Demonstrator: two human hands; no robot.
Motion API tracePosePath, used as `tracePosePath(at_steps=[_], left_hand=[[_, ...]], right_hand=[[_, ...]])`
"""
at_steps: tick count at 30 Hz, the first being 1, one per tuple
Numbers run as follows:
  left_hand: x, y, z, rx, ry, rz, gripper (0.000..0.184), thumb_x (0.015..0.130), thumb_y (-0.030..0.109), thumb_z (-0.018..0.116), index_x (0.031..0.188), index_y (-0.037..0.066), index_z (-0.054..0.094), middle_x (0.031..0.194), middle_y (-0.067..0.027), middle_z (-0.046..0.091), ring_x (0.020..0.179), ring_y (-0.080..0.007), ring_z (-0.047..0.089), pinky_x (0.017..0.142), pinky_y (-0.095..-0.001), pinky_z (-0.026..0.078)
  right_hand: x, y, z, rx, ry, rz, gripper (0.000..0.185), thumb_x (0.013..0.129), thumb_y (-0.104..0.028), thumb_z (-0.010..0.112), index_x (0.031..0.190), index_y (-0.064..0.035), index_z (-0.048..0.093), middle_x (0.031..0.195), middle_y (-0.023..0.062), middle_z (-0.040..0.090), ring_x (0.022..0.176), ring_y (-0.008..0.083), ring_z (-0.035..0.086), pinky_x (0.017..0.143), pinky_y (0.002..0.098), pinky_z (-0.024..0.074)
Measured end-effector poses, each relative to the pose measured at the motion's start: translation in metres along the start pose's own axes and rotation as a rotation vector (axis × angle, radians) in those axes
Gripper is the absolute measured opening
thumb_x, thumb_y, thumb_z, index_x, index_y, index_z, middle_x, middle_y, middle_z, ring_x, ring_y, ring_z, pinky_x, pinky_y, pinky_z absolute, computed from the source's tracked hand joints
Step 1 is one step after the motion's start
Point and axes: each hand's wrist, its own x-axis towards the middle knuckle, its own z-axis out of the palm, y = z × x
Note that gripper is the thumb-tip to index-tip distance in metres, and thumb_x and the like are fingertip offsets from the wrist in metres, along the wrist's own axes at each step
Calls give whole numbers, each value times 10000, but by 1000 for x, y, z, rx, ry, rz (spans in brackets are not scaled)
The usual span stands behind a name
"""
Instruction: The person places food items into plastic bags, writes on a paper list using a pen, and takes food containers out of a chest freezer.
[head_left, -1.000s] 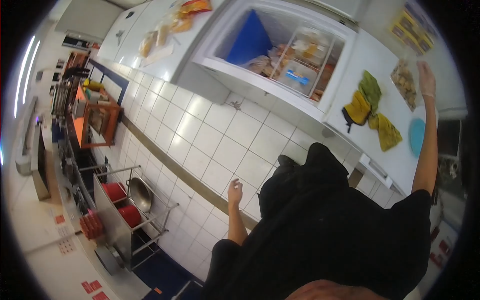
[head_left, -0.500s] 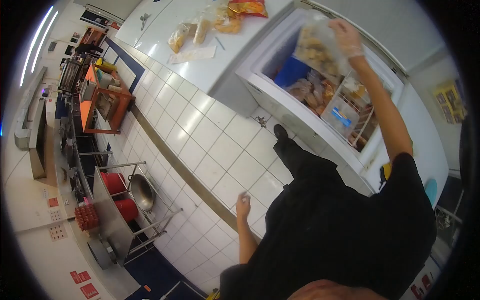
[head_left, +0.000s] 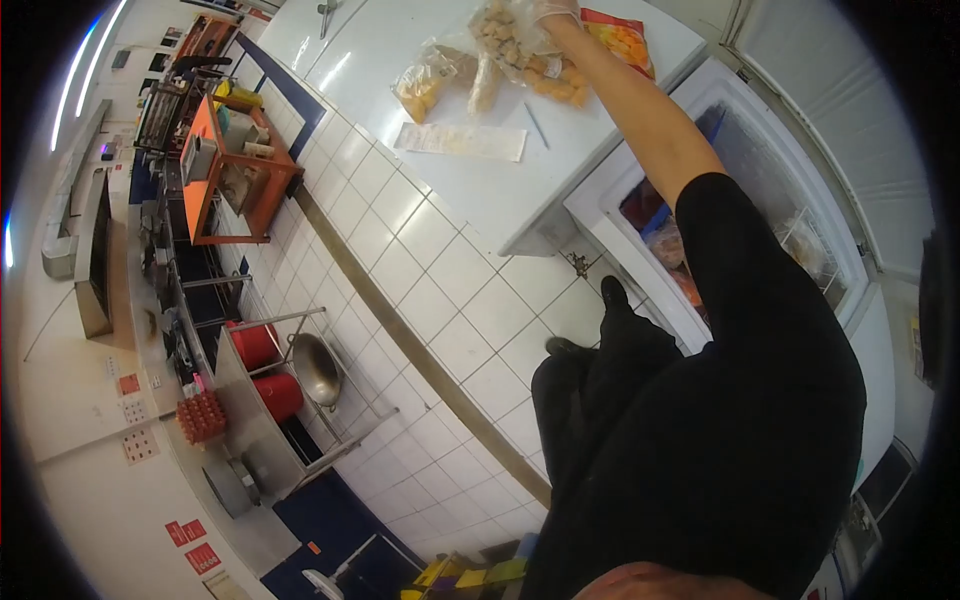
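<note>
Right hand (head_left: 557, 12), gloved, at upper frame edge; fingers gripping a clear bag of brown pieces (head_left: 508, 40) over the white worktop (head_left: 340, 85). Whether the bag rests there: cannot tell. Red packet (head_left: 622, 42) beside the hand; paper strip (head_left: 460, 142) and thin blue stick (head_left: 537, 125) near the bag. Freezer (head_left: 625, 195) open.

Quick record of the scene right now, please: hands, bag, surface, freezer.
Right hand: gloved hand at the top picture edge, against the bag; fingers too cut off to judge grip
Left hand: out of view
Bag: clear bag of brownish chunks, over the white surface; whether it rests fully is unclear
White surface: also bears a bag of yellow food, red-and-yellow packet, paper strip, pen-like stick
Chest freezer: open, partly hidden by the sleeve
</note>
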Motion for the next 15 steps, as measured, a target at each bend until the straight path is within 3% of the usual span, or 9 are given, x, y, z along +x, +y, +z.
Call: tracePosePath(at_steps=[5,7,10,11,13,15], left_hand=[[68,75,-27,1,-51,55,381,997,187,602,1313,-26,591,1199,-214,655,1023,-316,666,886,-424,568],[101,105,-41,14,-90,83,393,1004,182,596,1337,-26,571,1222,-212,644,1027,-308,660,882,-415,569],[153,146,-69,31,-155,125,412,1015,174,588,1372,-26,540,1257,-210,626,1034,-295,652,876,-403,571],[172,161,-79,33,-175,139,419,1018,172,585,1384,-26,529,1269,-209,621,1036,-291,649,874,-398,572],[211,195,-99,12,-219,159,434,1025,166,579,1408,-26,509,1293,-208,609,1040,-283,644,869,-390,574],[256,236,-119,-63,-254,175,449,1032,161,573,1431,-26,488,1316,-206,598,1044,-274,639,865,-382,575]], right_hand=[[22,39,-1,224,-97,297,360,1030,-373,629,1172,-53,712,1019,106,737,907,227,680,830,374,542],[17,53,-20,203,-82,319,363,1036,-373,625,1182,-54,716,1027,83,736,909,202,674,830,356,543],[-36,45,-67,-171,48,151,368,1036,-361,619,1215,-50,697,1027,57,728,893,188,671,790,352,548],[-64,37,-83,-478,128,15,375,1032,-349,616,1244,-45,676,1023,44,720,876,185,671,748,357,553],[-111,60,-113,-107,26,134,397,1018,-311,625,1318,-51,636,1003,45,695,846,175,668,681,344,548],[-185,93,-146,12,178,380,409,995,-234,660,1365,-65,612,997,65,671,821,144,649,657,305,529]])
